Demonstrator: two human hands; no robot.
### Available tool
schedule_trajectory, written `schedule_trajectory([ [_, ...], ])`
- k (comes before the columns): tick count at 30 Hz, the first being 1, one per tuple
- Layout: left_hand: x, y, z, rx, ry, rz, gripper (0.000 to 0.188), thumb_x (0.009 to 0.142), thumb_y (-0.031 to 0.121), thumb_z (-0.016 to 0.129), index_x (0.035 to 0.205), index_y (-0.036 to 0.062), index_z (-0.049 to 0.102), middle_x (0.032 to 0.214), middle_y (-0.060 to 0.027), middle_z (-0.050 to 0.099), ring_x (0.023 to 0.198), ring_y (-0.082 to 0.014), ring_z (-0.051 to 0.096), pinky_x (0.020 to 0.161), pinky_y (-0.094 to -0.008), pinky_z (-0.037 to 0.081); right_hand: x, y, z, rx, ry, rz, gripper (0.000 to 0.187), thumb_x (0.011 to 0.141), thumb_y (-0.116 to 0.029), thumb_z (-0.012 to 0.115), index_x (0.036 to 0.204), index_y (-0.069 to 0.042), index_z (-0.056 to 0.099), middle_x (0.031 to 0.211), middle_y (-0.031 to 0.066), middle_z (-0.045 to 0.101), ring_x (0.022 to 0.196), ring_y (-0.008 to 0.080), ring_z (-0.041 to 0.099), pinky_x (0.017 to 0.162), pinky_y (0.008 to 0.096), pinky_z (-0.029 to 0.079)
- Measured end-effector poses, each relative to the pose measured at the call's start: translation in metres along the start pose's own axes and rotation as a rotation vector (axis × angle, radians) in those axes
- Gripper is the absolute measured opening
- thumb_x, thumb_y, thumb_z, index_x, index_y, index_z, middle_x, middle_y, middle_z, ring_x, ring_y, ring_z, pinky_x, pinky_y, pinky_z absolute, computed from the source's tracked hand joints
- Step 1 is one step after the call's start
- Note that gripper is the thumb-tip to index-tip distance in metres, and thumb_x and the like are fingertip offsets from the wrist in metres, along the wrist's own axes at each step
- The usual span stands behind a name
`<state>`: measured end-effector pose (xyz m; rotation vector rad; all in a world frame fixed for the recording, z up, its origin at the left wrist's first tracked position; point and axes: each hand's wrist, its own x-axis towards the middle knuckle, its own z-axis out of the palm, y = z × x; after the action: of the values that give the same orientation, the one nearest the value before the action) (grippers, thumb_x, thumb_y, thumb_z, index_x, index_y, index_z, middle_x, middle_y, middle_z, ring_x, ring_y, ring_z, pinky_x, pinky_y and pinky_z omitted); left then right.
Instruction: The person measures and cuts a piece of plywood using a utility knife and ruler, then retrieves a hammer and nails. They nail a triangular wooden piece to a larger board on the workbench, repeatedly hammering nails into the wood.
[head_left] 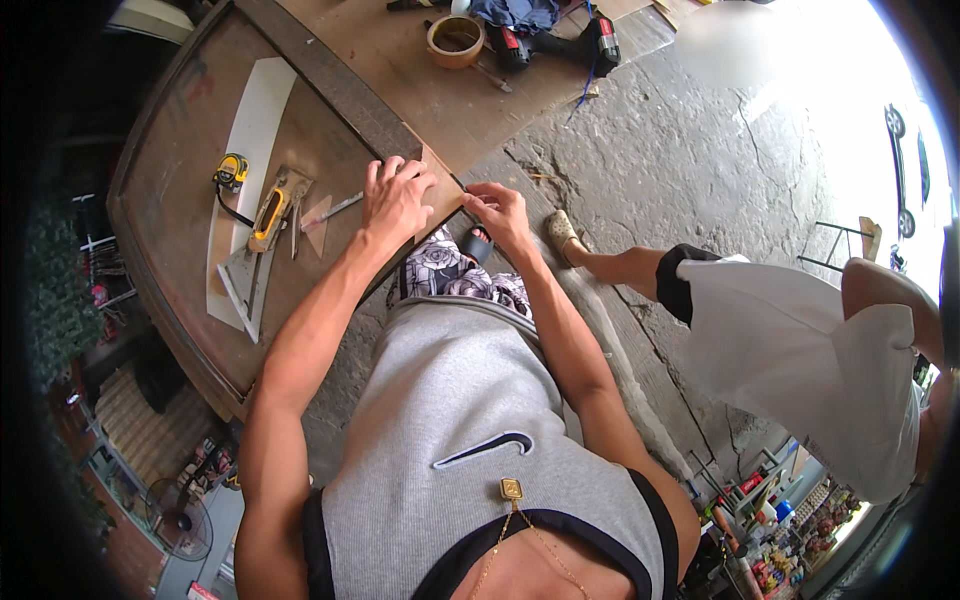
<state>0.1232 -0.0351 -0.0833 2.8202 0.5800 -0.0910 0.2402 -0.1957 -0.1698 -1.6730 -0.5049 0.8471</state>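
My left hand (395,198) lies flat, fingers spread, on a triangular plywood piece (441,197) at the corner of a dark wooden frame (340,85). My right hand (497,212) pinches the edge of that same corner from the outside, fingers bent on the frame's tip. Both hands press on the wood; neither carries a tool. A brown board panel (180,190) fills the frame to the left of my hands.
On the panel lie a yellow tape measure (231,170), a yellow staple gun (270,215), a metal square (243,285), a pencil-like tool (333,209) and a white strip (262,100). Farther off sit a tape roll (455,40) and a cordless drill (560,45). Another person (800,340) crouches at right on cracked concrete.
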Motion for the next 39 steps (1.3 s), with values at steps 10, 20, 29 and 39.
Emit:
schedule_trajectory([
  [10,0.008,-0.003,-0.004,-0.037,0.033,0.066,0.041,0.065,0.019,0.084,0.104,0.0144,0.07,0.122,-0.0036,0.061,0.121,-0.0262,0.05,0.104,-0.0444,0.035,0.006,-0.002,0.0,0.007,-0.039,0.046,0.032,0.086,-0.015,0.072,0.116,-0.003,0.07,0.091,0.0089,0.073,0.077,0.0143,0.066,0.071,0.0315,0.055],
  [20,-0.008,-0.011,0.016,-0.121,0.032,0.068,0.051,0.06,0.012,0.082,0.109,0.0102,0.067,0.127,-0.0088,0.059,0.122,-0.0315,0.049,0.106,-0.0478,0.035,0.003,0.008,0.007,-0.071,-0.04,-0.28,0.035,0.085,-0.005,0.065,0.12,-0.004,0.067,0.108,0.0139,0.07,0.087,0.0217,0.068,0.078,0.036,0.055],
  [29,0.0,-0.027,0.016,-0.305,0.018,0.086,0.041,0.057,0.005,0.079,0.096,0.0028,0.068,0.131,-0.0153,0.054,0.121,-0.0371,0.048,0.104,-0.0484,0.038,-0.003,-0.028,0.004,-0.156,-0.086,-0.223,0.032,0.083,-0.012,0.064,0.113,-0.005,0.072,0.113,0.0173,0.069,0.104,0.0352,0.065,0.089,0.0421,0.052],
  [39,0.019,-0.038,0.016,-0.341,-0.057,0.139,0.068,0.054,0.008,0.08,0.119,0.0018,0.058,0.142,-0.0203,0.044,0.128,-0.0404,0.042,0.109,-0.0478,0.035,0.006,-0.012,0.008,-0.208,-0.076,-0.274,0.032,0.084,-0.012,0.064,0.116,-0.007,0.071,0.111,0.0148,0.069,0.088,0.0308,0.067,0.077,0.0402,0.053],
])
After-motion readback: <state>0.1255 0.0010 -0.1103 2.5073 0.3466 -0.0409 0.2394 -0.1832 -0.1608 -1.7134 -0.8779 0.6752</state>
